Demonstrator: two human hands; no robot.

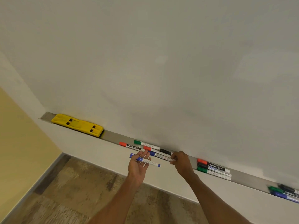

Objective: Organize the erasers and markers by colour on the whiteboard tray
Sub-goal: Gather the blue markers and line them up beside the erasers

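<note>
Markers lie scattered along the whiteboard tray, and we lean over it with both arms stretched out. Our left grip is turned palm up just in front of the tray's lip. It holds a blue marker that lies across its fingers, clear of the tray; how the thumb sits we cannot tell. Our right grip reaches into the tray and pinches the rear end of a second blue marker, which lies in the tray with its cap pointing left. Close around that one, in a loose pile, are a green marker, a red marker, a second red marker and a black marker. At the tray's left end sits a yellow eraser, well apart from the pile. Right of our right grip lies a trio of markers, red, black and green side by side. At the far right edge is a blurred bunch in green, black and blue.
</note>
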